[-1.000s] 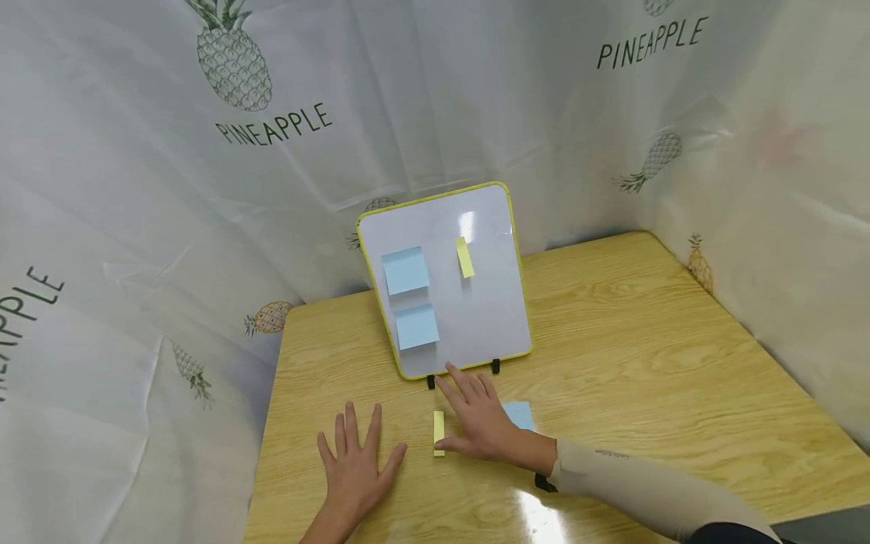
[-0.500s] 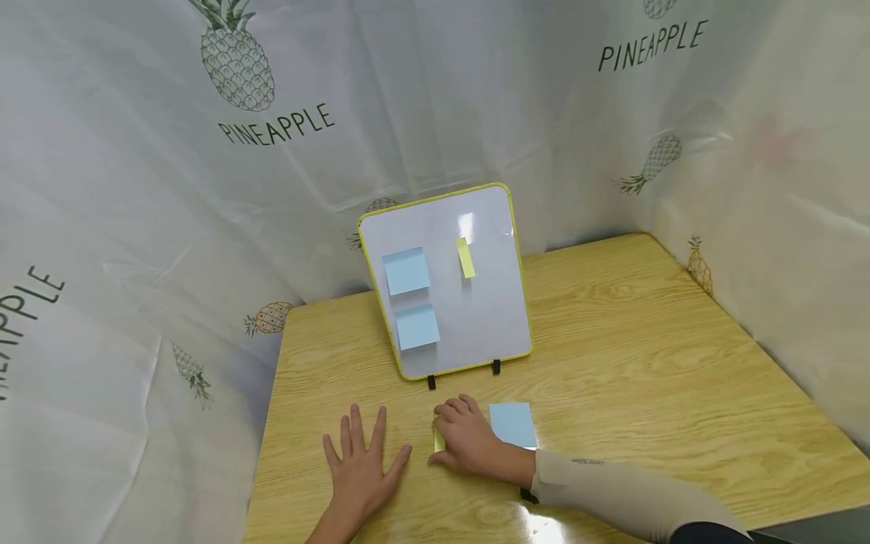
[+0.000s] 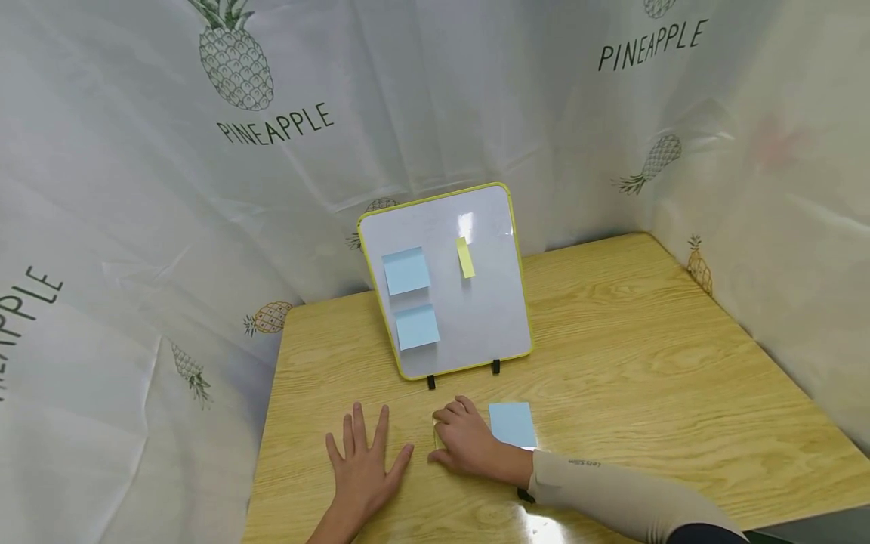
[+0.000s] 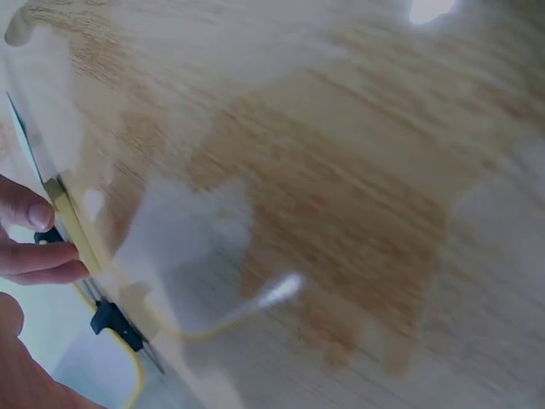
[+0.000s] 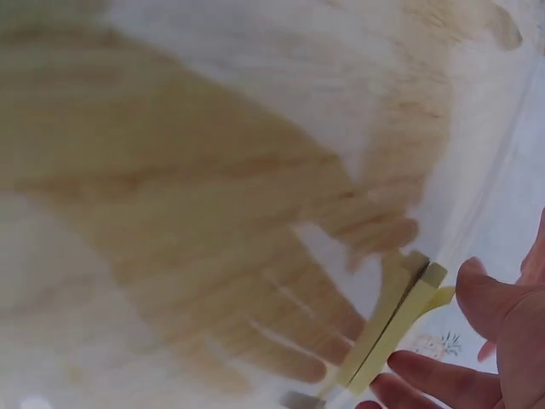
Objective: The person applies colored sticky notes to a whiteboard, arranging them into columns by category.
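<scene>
My right hand (image 3: 469,440) curls over a narrow yellow sticky note pad (image 5: 396,328) on the table, largely covering it in the head view. The right wrist view shows the thumb at one end of the pad and the fingers along its side, with a yellow sheet bending up from it. My left hand (image 3: 363,461) is spread over the table to the left, fingers straight, holding nothing. Just right of my right hand lies a square blue sticky note pad (image 3: 513,425).
A yellow-rimmed whiteboard (image 3: 485,310) leans behind my hands on black feet (image 3: 431,382). Two blue notes (image 3: 406,270) and one narrow yellow note (image 3: 465,258) are stuck to it. Pineapple-print curtains (image 3: 421,98) enclose the wooden table (image 3: 632,332).
My right hand has drawn back from near the whiteboard's foot and curled over the yellow pad, uncovering the blue pad. My left hand has shifted slightly right.
</scene>
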The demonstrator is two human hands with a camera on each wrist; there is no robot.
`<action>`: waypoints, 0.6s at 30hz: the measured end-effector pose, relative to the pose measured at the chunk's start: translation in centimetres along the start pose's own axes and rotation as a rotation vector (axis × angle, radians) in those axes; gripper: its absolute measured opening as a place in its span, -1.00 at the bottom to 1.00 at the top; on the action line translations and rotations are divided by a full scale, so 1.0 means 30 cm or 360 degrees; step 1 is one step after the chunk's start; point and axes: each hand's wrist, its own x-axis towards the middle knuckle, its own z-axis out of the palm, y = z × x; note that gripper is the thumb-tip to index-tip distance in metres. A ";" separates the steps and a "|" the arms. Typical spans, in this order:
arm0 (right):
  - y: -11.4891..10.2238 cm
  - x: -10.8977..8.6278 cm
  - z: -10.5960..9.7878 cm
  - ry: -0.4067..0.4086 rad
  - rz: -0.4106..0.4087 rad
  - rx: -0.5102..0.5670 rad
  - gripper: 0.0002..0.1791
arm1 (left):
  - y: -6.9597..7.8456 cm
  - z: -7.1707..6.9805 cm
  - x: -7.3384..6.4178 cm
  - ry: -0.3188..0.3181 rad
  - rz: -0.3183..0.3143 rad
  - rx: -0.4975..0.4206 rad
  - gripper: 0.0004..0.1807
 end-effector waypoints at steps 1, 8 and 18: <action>0.002 0.002 -0.001 -0.0005 -0.0012 -0.0016 -0.51 | 0.002 -0.001 0.001 -0.0015 -0.0003 -0.0004 -0.15; 0.020 0.012 -0.016 0.0048 -0.0204 -0.0207 -0.53 | 0.005 -0.003 0.007 -0.0050 -0.0011 0.0002 -0.15; 0.026 0.011 -0.015 -0.0203 -0.0193 -0.0226 -0.45 | 0.012 0.004 0.001 -0.0051 -0.0001 -0.0019 -0.16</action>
